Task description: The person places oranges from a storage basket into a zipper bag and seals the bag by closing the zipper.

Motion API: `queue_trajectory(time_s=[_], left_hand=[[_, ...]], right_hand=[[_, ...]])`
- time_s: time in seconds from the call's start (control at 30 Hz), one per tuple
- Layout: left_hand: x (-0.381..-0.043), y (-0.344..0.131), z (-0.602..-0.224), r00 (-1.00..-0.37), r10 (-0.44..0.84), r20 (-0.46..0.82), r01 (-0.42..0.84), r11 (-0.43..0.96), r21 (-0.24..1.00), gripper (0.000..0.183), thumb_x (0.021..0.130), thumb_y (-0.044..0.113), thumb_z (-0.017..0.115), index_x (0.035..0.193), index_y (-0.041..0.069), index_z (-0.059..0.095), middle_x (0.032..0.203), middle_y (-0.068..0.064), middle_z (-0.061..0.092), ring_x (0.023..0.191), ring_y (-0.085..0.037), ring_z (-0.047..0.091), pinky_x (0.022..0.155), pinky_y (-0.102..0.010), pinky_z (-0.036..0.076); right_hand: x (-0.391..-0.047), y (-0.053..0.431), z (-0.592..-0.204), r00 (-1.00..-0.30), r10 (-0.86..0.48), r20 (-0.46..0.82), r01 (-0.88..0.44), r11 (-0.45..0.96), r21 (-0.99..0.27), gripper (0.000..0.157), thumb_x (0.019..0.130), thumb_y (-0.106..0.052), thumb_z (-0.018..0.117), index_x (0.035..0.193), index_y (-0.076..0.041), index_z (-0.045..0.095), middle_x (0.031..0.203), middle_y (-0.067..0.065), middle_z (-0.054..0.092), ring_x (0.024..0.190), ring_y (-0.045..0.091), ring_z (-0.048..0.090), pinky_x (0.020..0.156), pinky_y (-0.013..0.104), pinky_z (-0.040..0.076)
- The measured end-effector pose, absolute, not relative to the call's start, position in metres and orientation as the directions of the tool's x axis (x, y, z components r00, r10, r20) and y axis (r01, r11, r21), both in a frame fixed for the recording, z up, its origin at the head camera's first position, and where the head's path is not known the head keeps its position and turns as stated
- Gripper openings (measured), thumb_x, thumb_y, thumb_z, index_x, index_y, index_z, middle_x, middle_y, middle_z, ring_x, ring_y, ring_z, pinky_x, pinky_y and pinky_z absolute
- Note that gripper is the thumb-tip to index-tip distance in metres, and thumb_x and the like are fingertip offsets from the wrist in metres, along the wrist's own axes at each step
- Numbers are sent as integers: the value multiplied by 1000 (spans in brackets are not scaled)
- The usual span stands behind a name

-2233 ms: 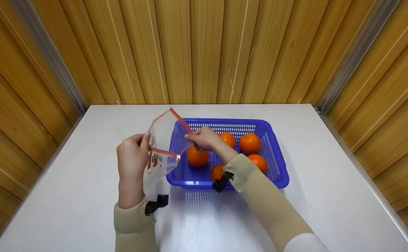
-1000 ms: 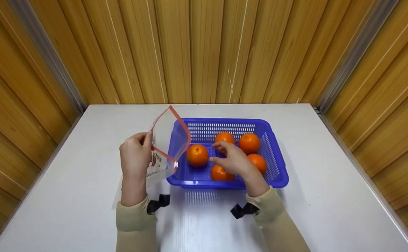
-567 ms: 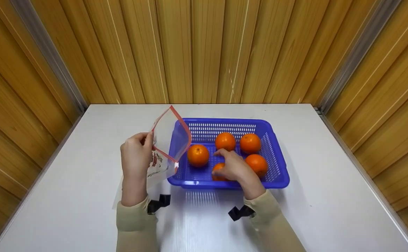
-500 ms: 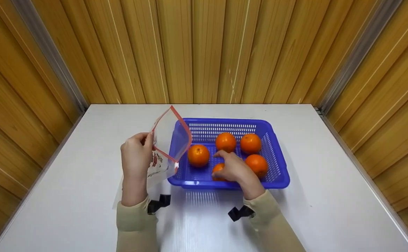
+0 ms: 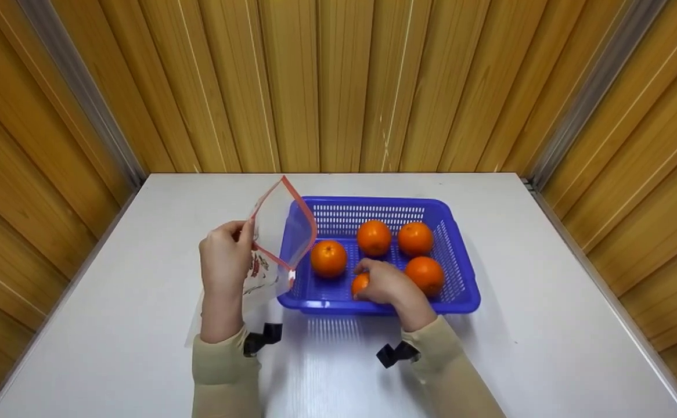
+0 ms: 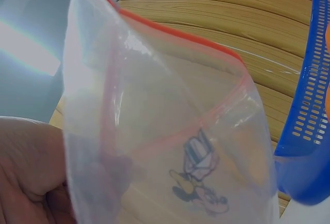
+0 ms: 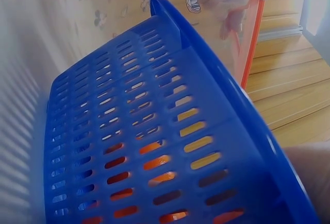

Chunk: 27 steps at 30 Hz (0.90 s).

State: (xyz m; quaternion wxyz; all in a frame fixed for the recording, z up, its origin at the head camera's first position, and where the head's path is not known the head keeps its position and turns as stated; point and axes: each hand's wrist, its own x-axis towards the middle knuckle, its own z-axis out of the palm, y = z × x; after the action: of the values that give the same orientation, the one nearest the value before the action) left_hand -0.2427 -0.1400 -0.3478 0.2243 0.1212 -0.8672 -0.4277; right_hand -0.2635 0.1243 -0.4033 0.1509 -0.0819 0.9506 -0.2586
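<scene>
My left hand (image 5: 225, 258) pinches the near-left edge of a clear zipper bag (image 5: 269, 255) with a red rim and printed cartoon figures. The bag's mouth gapes toward the basket; through its film the left wrist view shows my blurred fingers. Inside the blue plastic basket (image 5: 466, 290) my right hand (image 5: 388, 283) curls its fingers and thumb around the front orange (image 5: 360, 283), covering most of it. Other oranges lie around that hand: one to the left (image 5: 328, 259), one behind (image 5: 374, 237), one at the back right (image 5: 415, 238) and one beside the wrist (image 5: 425, 276).
A white table (image 5: 547, 325) carries the basket, whose slotted wall (image 7: 154, 105) fills much of the right wrist view. Yellow wood-look panels (image 5: 338, 87) enclose the back and sides. The bag's mouth overlaps the basket's left rim.
My right hand has let go of the bag's rim, moved right and down into the basket, and closed its fingers around the front orange. My left hand keeps holding the bag, nearly still.
</scene>
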Motion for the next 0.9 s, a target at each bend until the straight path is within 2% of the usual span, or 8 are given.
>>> queue_trajectory(time_s=[0.27, 0.53, 0.7, 0.9], left_hand=[[-243, -141, -348, -872, -396, 286, -13, 603, 798, 30, 102, 23, 64, 105, -2, 79, 76, -15, 74, 61, -19, 61, 54, -20, 42], [-242, -142, -348, -883, -383, 273, 10, 565, 825, 26, 101, 22, 65, 101, 0, 79, 70, -12, 73, 50, -4, 50, 49, -18, 38], [-242, -143, -347, -889, -383, 253, 11, 533, 846, 25, 100, 22, 67, 100, 0, 80, 71, -12, 73, 49, -1, 51, 48, -16, 39], [-243, -146, -347, -900, -380, 216, 5, 486, 874, 25, 99, 22, 68, 103, 0, 80, 73, -11, 73, 51, -3, 54, 49, -16, 42]], right_hand=[[-266, 126, -405, -940, -243, -239, -85, 847, -525, 42, 82, -12, 82, 121, -9, 67, 121, 15, 70, 106, 31, 62, 106, 49, 49], [-266, 128, -404, -949, -251, -189, -108, 826, -553, 45, 76, -14, 83, 118, -10, 67, 118, 15, 71, 105, 31, 63, 103, 48, 50], [-266, 129, -400, -954, -229, -192, -69, 794, -604, 44, 82, -15, 81, 123, -12, 66, 119, 13, 69, 105, 30, 61, 105, 49, 50], [-265, 132, -386, -967, -187, -171, -21, 732, -681, 49, 88, -24, 79, 135, -18, 63, 135, 11, 65, 119, 32, 60, 111, 55, 47]])
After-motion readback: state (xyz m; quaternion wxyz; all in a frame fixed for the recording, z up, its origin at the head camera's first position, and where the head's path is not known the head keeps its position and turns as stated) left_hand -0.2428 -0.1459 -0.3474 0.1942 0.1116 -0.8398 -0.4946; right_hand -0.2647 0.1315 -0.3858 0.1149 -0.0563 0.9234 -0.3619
